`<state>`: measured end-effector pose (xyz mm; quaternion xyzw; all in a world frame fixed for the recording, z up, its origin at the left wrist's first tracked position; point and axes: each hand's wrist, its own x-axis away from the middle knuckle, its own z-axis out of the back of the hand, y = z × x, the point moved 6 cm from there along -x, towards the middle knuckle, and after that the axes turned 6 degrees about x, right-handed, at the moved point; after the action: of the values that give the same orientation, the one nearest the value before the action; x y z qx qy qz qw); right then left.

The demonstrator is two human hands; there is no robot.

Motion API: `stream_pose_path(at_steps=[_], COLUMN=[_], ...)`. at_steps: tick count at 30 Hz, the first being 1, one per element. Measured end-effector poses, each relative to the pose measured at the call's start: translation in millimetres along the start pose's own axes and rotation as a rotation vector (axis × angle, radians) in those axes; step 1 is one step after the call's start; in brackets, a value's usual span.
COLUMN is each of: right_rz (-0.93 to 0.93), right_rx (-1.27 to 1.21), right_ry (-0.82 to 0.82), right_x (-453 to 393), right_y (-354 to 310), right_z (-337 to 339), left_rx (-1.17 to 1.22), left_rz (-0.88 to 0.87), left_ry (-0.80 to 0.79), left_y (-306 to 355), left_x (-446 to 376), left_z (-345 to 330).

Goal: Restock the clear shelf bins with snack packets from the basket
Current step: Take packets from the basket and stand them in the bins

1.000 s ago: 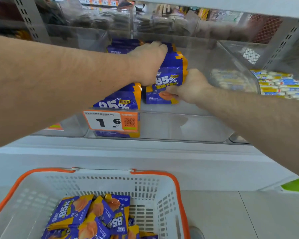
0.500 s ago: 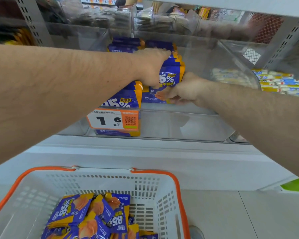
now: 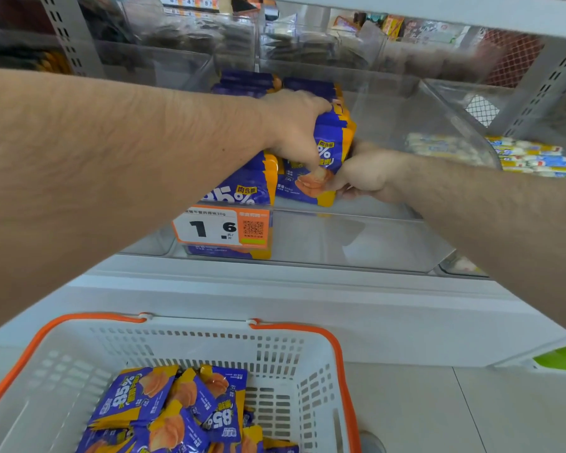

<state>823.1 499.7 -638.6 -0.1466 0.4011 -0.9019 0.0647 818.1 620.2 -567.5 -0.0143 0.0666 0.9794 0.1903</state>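
Nearest the camera, a white perforated plastic basket [image 3: 285, 361] with an orange rim sat on the floor, holding a loose heap of glossy purple-and-orange snack packets [image 3: 164, 410], flat foil pouches lying at all angles, probably waiting their turn. Above it, at the front of the clear shelf bin [image 3: 356, 243], hung an orange price tag [image 3: 221, 228] reading 1.6. Inside the bin 2 rows of packets stood on edge. The left hand [image 3: 294, 129] curled over the top of the right-hand stack of packets [image 3: 327, 158], thumb pressed to its face, seemingly to keep the slippery pouches upright. The right hand [image 3: 365, 176] pinched the stack's lower corner, fingers bent, likely squaring it. Farther right lay pale striped packets [image 3: 533, 156] in a neighbouring bin.
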Motion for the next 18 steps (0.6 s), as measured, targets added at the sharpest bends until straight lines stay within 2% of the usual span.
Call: stream_pose_path(at_steps=[11,18], right_rz=[-0.101,-0.171], right_rx=[-0.104,0.019], right_ry=[-0.128,-0.143], right_x=[-11.4,-2.9], right_y=[4.1,7.1], right_z=[-1.4,0.5], left_rx=[-0.005,-0.029], left_rz=[0.013,0.016], left_ry=[-0.004,-0.07], left_y=[-2.0,-0.9], left_x=[-2.1,-1.5], left_z=[-3.0,-0.3])
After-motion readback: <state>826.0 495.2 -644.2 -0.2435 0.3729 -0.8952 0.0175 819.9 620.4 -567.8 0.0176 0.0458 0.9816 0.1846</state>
